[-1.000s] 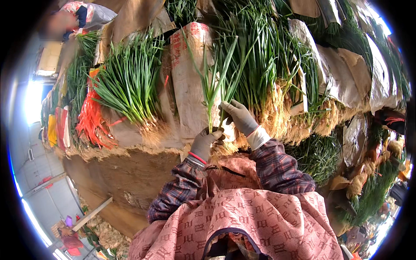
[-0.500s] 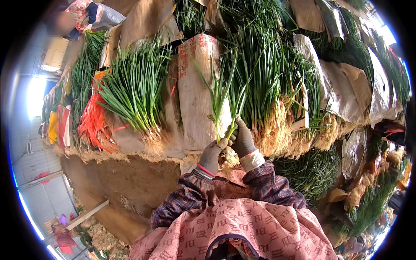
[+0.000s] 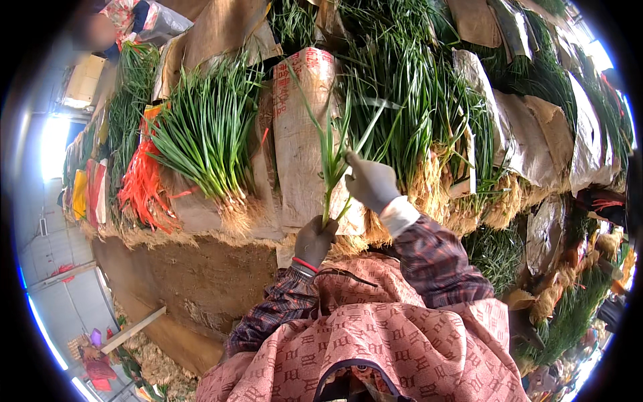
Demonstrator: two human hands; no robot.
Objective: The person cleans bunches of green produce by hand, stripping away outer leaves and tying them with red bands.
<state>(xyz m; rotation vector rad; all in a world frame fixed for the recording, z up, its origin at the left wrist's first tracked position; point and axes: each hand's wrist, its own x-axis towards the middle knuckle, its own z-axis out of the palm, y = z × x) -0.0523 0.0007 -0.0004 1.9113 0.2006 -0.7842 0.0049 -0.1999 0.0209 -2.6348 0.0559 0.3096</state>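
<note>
My left hand, in a grey glove with a red band at the wrist, is closed round the lower stems of a small bunch of green garlic. The leaves stand up and away from me; the root end is hidden by the hand. Above it and to the right, my right hand, gloved in grey with a white cuff, has its fingers closed at a long leaf of this bunch. Left of my hands lies a loose pile of green garlic, its pale roots toward me.
A flattened paper sack lies beyond my left hand. Thick rows of green garlic with roots fill the right side. Orange-red ties hang at the left. A brown board is near me. Another person is far left.
My hands were together at the stem bases and have come apart. The right hand has moved up along the leaves; the left still holds the stems, slightly further left.
</note>
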